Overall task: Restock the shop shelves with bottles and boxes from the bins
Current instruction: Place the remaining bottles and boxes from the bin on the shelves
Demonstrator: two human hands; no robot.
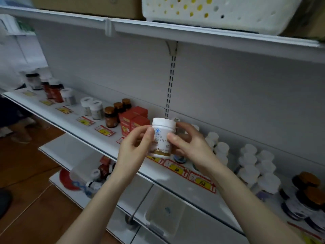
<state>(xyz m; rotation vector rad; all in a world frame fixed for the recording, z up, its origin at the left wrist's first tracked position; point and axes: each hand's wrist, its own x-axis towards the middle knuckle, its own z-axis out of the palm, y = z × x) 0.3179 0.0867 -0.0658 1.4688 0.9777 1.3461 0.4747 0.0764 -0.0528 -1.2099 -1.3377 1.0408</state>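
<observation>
White shelving unit across the whole view: middle shelf [73,120] running from far left to lower right, upper shelf [175,32] above it, lower shelf [73,150] beneath.

On the upper shelf, a white perforated basket [219,13] beside a cardboard box [88,4].

Along the middle shelf, from the left: dark and red-labelled bottles [52,90], white-capped jars [93,107], amber bottles [114,113], red boxes [135,118]. Further right, a packed cluster of white-capped bottles [253,166], then dark jars with brown lids [306,194]. Red and yellow price tags [175,169] along the front edge.

On the lower shelf, a loose jumble of small bottles [98,175], blurred.

Held up before the middle shelf, not yet set down: a white bottle [162,138], upright, label towards the camera. Left hand [135,148] pinching its left side with thumb and fingers; right hand [190,143] grasping its right side, thumb across the label.

Probably checking the label before placing. Open standing room behind the price tags, between the red boxes and the white-capped cluster. Main risks from here: a knuckle or the bottle's base clipping the tightly packed white-capped bottles and toppling several; knocking the red boxes askew; setting the bottle down behind the wrong price tag; a slip during the change from two hands to one.
</observation>
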